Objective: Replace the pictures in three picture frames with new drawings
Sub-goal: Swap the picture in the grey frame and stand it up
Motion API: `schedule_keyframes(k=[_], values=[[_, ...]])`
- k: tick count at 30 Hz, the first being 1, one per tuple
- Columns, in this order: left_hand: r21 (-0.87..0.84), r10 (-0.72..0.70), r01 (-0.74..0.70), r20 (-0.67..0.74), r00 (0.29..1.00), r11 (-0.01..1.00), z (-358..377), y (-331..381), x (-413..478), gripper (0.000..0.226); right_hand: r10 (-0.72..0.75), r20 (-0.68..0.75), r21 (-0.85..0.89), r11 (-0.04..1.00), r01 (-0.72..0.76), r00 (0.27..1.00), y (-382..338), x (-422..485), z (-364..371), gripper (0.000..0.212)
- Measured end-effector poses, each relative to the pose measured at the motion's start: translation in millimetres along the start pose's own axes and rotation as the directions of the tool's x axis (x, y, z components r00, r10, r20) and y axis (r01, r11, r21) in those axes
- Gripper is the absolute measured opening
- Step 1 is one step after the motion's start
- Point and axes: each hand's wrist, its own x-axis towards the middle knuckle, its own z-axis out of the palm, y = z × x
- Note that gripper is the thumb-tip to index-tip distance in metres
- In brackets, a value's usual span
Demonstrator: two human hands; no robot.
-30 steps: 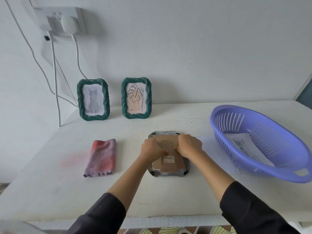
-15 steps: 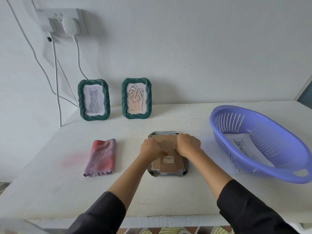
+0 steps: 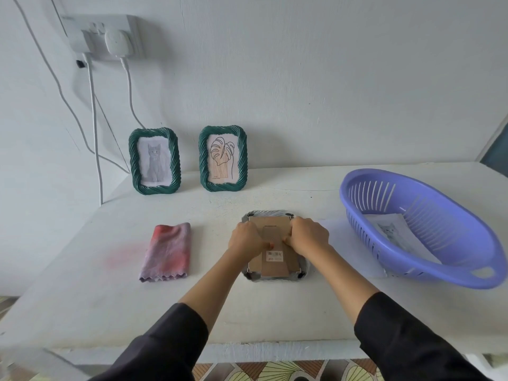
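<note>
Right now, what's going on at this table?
A person works with both hands on a picture frame lying face down on the white table. The left hand and right hand press on its cardboard backing. Two green frames stand by the wall, one showing a cat, one a leaf. A purple basket holds a cat drawing.

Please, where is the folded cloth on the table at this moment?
In the head view, the folded cloth lies flat on the table, left of the face-down frame that both hands press, and in front of the standing cat frame.
</note>
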Motion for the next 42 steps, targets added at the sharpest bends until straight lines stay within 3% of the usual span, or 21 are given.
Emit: schedule_keyframes(k=[7,10,16,21,27,32,37,42], values=[[-0.074,0.054,-0.07,-0.201,0.978,0.995,-16.0,-10.5,-15.6,0.035,-0.023,0.043,0.274,0.962,0.011,0.999,13.8,-17.8,-2.5,0.03],[-0.097,0.049,-0.062,-0.132,0.99,0.993,-24.7,-20.2,-23.8,0.026,-0.032,0.024,0.332,0.943,0.023,0.999,19.2,-27.6,-4.3,0.037],[-0.088,0.127,-0.122,0.052,0.991,0.989,-28.6,-42.2,-39.1,0.024,-0.136,-0.015,0.385,0.913,0.131,0.991,28.1,-54.9,3.0,0.024],[-0.004,0.321,-0.32,0.016,0.947,0.947,-27.2,-52.7,-50.5,0.026,-0.265,-0.038,0.347,0.901,0.261,0.964,34.7,-67.1,3.3,0.017],[0.031,0.406,-0.409,0.079,0.911,0.912,-26.1,-51.1,-59.0,0.025,-0.387,0.069,0.186,0.91,0.37,0.919,37.4,-64.6,-6.6,0.024],[0.183,0.495,-0.514,0.141,0.857,0.838,-31.0,-47.5,-61.7,0.022,-0.475,0.121,0.019,0.879,0.477,0.872,35.2,-61.1,-12.2,0.022],[0.154,0.508,-0.518,0.101,0.855,0.842,-22.9,-53.9,-66.9,0.021,-0.535,0.142,-0.004,0.841,0.541,0.833,40.2,-61.4,-13.7,0.024],[0.132,0.518,-0.516,0.02,0.855,0.846,-15.6,-57.6,-65.4,0.018,-0.566,0.063,0.02,0.824,0.566,0.822,44.7,-64.7,-7.2,0.025]])
